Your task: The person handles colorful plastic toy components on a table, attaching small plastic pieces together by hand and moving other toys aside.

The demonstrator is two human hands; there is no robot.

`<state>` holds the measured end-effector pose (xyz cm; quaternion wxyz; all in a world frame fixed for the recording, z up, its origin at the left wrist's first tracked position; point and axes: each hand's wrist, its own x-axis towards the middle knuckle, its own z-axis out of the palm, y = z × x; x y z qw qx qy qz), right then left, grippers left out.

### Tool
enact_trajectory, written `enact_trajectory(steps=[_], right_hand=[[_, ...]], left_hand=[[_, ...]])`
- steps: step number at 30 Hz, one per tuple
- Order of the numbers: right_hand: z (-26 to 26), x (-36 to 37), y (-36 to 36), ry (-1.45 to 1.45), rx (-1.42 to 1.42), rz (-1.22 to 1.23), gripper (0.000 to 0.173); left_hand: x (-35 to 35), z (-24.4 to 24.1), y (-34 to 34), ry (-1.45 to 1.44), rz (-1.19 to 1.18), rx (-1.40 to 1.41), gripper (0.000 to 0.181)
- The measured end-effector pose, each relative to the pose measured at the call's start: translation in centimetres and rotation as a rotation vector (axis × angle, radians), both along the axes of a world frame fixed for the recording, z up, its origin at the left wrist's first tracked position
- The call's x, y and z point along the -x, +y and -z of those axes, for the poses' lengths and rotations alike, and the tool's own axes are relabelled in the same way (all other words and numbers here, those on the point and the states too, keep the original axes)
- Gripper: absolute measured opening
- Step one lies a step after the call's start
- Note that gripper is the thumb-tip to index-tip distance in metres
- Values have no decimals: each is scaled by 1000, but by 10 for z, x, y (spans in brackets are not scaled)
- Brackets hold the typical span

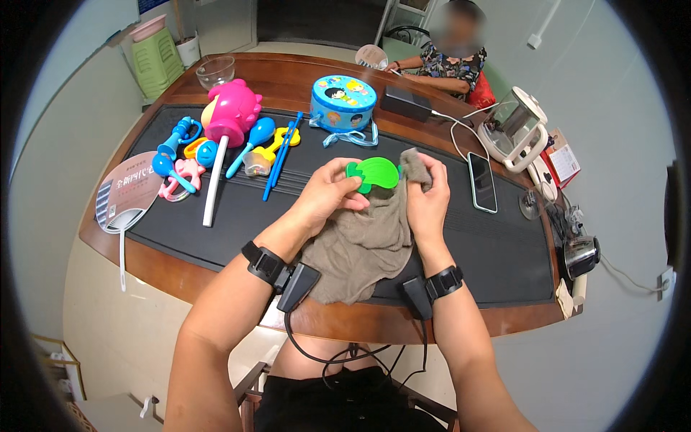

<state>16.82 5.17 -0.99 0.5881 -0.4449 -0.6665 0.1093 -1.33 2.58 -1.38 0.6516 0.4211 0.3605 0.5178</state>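
A flat green plastic toy (pixel 379 174), shaped like a vegetable or a shell, is pinched between the thumb and fingers of my left hand (pixel 333 186). My right hand (pixel 430 197) grips one end of a grey-brown cloth (pixel 367 237) just right of the toy. The rest of that cloth hangs down in folds onto the black table mat (pixel 486 254), below both hands. A strap with a black box sits on each wrist.
Left lie a pink toy hammer (pixel 237 110), blue maracas (pixel 253 143), blue drumsticks (pixel 282 156) and a hand fan (pixel 129 189). Behind stands a blue toy drum (pixel 343 102). Rightward are a phone (pixel 482 182) and a glass kettle (pixel 513 129). A person (pixel 451 59) sits across the table.
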Motion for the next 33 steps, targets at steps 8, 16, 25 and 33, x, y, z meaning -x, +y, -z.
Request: enact_trajectory(steps=[8, 16, 25, 33], right_hand=[[-4, 22, -25, -322, -10, -201, 38], [6, 6, -8, -252, 72, -30, 22], [8, -4, 6, 445, 263, -86, 20], [-8, 12, -13, -343, -96, -327, 44]], left_hand=[[1, 5, 5, -22, -71, 6, 18], [3, 1, 2, 17, -72, -12, 16], [4, 3, 7, 187, -170, -87, 17], [-3, 11, 4, 568, -192, -330, 17]])
